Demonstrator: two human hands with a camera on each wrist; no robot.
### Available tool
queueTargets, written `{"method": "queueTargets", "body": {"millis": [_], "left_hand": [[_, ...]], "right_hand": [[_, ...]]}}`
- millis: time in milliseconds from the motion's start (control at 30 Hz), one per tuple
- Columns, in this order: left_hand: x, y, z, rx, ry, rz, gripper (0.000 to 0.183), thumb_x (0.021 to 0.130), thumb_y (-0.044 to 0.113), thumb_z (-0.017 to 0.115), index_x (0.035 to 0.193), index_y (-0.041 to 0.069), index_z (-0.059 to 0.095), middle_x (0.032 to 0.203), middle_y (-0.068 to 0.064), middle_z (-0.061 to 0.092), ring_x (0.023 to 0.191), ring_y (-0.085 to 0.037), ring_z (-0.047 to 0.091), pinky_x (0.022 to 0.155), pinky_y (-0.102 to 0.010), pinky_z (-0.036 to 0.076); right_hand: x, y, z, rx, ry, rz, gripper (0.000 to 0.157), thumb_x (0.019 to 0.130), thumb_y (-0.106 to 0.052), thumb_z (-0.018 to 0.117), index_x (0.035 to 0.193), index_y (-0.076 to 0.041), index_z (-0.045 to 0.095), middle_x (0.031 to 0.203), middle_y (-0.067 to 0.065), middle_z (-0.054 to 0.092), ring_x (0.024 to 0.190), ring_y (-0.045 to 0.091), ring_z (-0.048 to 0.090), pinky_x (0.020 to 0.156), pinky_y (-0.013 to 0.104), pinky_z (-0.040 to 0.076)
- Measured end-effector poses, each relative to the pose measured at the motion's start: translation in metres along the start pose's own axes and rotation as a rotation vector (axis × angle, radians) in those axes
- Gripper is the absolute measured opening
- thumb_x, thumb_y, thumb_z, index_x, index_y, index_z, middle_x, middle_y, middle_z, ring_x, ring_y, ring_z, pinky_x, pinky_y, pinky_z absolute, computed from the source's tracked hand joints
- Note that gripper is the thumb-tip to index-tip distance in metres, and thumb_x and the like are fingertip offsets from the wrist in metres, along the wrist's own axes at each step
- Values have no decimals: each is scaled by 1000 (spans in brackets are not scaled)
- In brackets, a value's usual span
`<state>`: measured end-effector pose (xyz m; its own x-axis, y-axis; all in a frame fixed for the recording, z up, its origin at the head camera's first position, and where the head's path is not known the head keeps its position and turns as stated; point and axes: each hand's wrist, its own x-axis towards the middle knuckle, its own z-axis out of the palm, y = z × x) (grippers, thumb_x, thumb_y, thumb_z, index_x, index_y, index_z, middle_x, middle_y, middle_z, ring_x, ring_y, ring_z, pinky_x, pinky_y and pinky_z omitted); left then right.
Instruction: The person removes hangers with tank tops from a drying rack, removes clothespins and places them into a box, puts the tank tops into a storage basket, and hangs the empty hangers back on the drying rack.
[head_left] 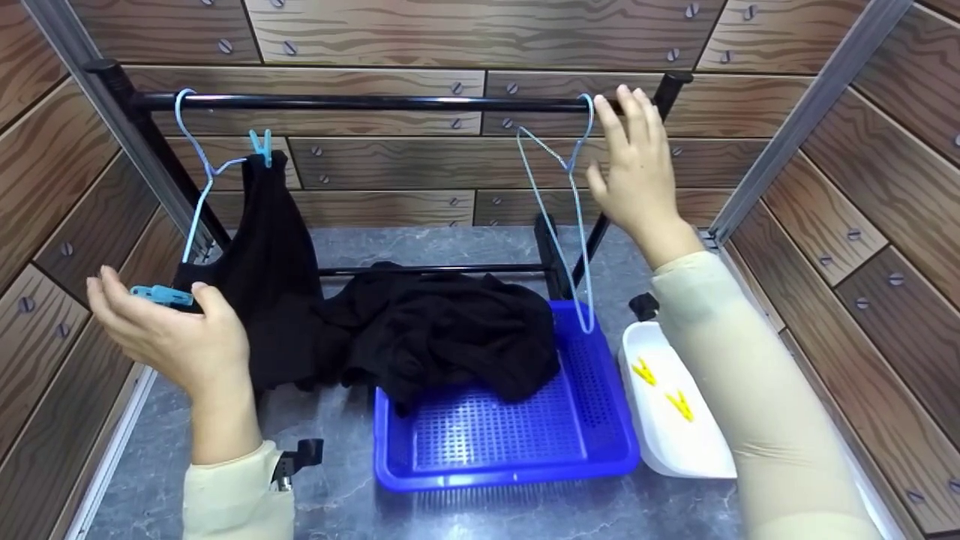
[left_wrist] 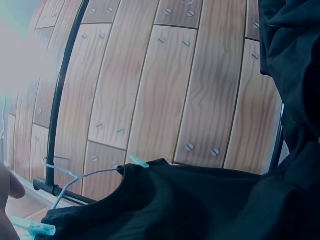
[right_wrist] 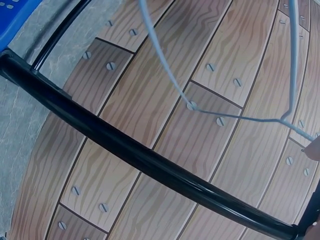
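My left hand (head_left: 176, 337) is beside a blue clothespin (head_left: 161, 295) at the near shoulder of a black garment (head_left: 277, 300), fingers extended and thumb apart. In the left wrist view the clothespin (left_wrist: 32, 226) overlaps the garment's edge. A second blue clothespin (head_left: 261, 148) fixes the other shoulder to a light-blue hanger (head_left: 199, 146) hooked on the black rail (head_left: 360, 102). My right hand (head_left: 637, 169), its fingers extended, is by the hook of a bare light-blue hanger (head_left: 577, 225) near the rail's right end.
A blue basket (head_left: 510, 480) stands on the grey floor below, with bunched black cloth (head_left: 457, 330) over its back part. Beside it, a white tray (head_left: 652, 427) holds yellow clothespins (head_left: 679, 406). Wood-patterned walls (head_left: 862, 210) enclose the rack on three sides.
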<state>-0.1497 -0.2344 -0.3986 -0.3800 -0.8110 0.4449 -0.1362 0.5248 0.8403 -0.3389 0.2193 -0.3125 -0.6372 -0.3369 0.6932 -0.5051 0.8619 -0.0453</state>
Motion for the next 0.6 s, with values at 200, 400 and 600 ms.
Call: {"method": "queueTargets", "body": {"millis": [200,400,600], "left_hand": [[0,-4,-3,63,-117,-125,85,94,28,56,160,8,6,165,-8,9,152,-20,9,121,-35,7],[3,-10,-5,167,-216,-161,80,96,36,50,158,1,13,159,-19,23,146,-36,23,117,-52,20],[3,-17,-4,268,-282,-126,66,99,39,46,139,-13,43,134,-34,45,126,-52,39,101,-64,30]], "right_hand": [[0,-1,-1,0,-9,5,74,88,-11,64,155,-12,32,160,18,25,150,35,16,122,44,6],[-1,0,0,4,7,2,74,87,-10,64,154,-12,33,159,18,27,150,35,17,122,44,8],[0,-1,0,3,3,0,73,87,-11,65,153,-11,34,159,18,27,150,35,17,122,44,7]]}}
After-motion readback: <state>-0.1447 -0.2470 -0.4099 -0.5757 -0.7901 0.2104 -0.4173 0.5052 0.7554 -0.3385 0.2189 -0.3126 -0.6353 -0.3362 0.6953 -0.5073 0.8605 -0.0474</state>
